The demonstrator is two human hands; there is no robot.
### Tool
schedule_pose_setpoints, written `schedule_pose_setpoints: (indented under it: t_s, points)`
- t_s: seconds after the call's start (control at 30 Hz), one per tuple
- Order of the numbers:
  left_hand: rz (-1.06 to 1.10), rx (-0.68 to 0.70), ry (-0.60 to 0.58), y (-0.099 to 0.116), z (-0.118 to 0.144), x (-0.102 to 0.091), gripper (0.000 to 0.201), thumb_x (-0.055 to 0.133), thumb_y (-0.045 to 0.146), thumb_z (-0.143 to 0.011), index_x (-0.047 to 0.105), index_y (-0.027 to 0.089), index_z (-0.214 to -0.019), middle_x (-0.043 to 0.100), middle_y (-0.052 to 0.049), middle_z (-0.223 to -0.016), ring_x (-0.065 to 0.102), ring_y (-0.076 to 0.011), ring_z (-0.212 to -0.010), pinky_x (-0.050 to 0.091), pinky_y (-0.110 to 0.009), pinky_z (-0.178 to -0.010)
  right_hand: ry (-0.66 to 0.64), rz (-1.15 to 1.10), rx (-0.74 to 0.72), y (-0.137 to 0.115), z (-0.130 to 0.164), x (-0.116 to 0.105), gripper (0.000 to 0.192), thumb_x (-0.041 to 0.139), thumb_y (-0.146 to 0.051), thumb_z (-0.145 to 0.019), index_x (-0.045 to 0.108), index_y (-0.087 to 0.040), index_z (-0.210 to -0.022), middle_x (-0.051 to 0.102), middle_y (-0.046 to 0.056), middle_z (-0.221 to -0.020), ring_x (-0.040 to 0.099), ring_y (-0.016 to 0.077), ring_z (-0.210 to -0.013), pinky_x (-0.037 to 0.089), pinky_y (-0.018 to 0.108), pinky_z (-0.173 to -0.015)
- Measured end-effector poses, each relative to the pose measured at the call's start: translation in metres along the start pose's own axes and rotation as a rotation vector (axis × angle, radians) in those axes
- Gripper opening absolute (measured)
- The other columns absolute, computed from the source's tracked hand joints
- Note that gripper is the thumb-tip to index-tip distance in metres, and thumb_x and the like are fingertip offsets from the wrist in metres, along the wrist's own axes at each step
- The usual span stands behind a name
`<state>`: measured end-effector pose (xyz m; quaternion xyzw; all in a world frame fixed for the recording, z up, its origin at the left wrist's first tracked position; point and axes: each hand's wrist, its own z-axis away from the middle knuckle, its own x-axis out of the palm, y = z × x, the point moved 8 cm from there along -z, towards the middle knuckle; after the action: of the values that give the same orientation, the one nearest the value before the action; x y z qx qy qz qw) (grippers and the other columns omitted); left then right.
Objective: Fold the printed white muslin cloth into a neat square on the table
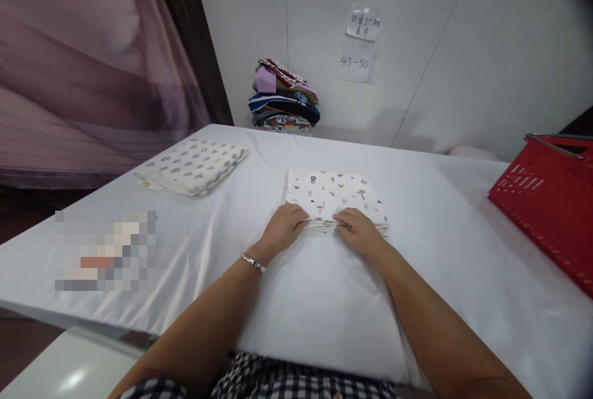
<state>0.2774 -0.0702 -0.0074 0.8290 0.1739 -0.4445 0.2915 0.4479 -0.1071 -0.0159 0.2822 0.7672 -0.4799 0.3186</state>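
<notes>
A folded white cloth (338, 192) with small grey and yellow prints lies flat on the white-covered table (324, 300) in front of me. Its near edge shows several stacked layers. My left hand (286, 226) grips that edge at its left part, fingers closed with the thumb against the layers. Farther right on the same edge, my right hand (359, 229) pinches the cloth in the same way. A bracelet (253, 262) circles my left wrist.
Another folded cloth (194, 165) with grey cloud-like prints lies at the back left. A blurred-out item (106, 254) is nearer on the left. A red basket (551, 201) stands at the right. Beyond the table, folded fabrics (285, 99) are piled by the wall.
</notes>
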Motion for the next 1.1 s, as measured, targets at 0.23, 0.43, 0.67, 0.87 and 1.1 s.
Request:
schedule_pose_setpoints:
  t_s: [0.23, 0.43, 0.67, 0.87, 1.1]
  points:
    - [-0.018, -0.003, -0.007, -0.001, 0.002, 0.002, 0.017, 0.052, 0.022, -0.084, 0.062, 0.022, -0.097, 0.063, -0.004, -0.095, 0.054, -0.0182, -0.091, 0.041, -0.037, -0.082, -0.016, 0.007, -0.006, -0.001, 0.001, -0.001, 0.036, 0.047, -0.008, -0.075, 0.065, -0.023, -0.103, 0.062, 0.005, -0.103, 0.055, 0.019, -0.098, 0.046, 0.035, -0.084]
    - [-0.047, -0.016, -0.018, 0.001, 0.003, 0.0, 0.02, 0.049, 0.02, -0.084, 0.062, 0.024, -0.098, 0.064, -0.004, -0.095, 0.055, -0.019, -0.092, 0.04, -0.039, -0.085, 0.001, 0.04, -0.04, -0.002, 0.002, 0.0, 0.035, 0.045, -0.008, -0.078, 0.064, -0.023, -0.103, 0.062, 0.005, -0.102, 0.054, 0.0193, -0.097, 0.046, 0.036, -0.084]
    - [-0.088, -0.015, -0.001, -0.002, 0.002, 0.003, 0.021, 0.047, 0.02, -0.086, 0.062, 0.022, -0.099, 0.066, -0.005, -0.094, 0.056, -0.0201, -0.091, 0.041, -0.039, -0.084, 0.002, 0.063, -0.072, -0.004, 0.004, 0.001, 0.039, 0.042, -0.004, -0.077, 0.063, -0.022, -0.105, 0.061, 0.005, -0.102, 0.053, 0.0188, -0.097, 0.045, 0.035, -0.085]
    - [-0.107, -0.013, -0.009, -0.002, 0.001, 0.005, 0.022, 0.046, 0.021, -0.087, 0.061, 0.022, -0.102, 0.066, -0.004, -0.095, 0.056, -0.0198, -0.09, 0.04, -0.039, -0.084, 0.009, 0.074, -0.097, -0.005, 0.005, 0.001, 0.039, 0.042, -0.005, -0.079, 0.062, -0.022, -0.107, 0.061, 0.006, -0.103, 0.053, 0.0195, -0.098, 0.045, 0.036, -0.086]
    - [-0.133, 0.021, -0.048, 0.007, 0.001, 0.004, 0.034, 0.047, 0.008, -0.079, 0.058, 0.022, -0.108, 0.064, -0.004, -0.102, 0.055, -0.02, -0.095, 0.039, -0.039, -0.087, 0.006, 0.134, -0.105, -0.006, 0.006, 0.0, 0.037, 0.043, -0.008, -0.081, 0.06, -0.023, -0.111, 0.06, 0.006, -0.108, 0.051, 0.0205, -0.102, 0.044, 0.038, -0.088]
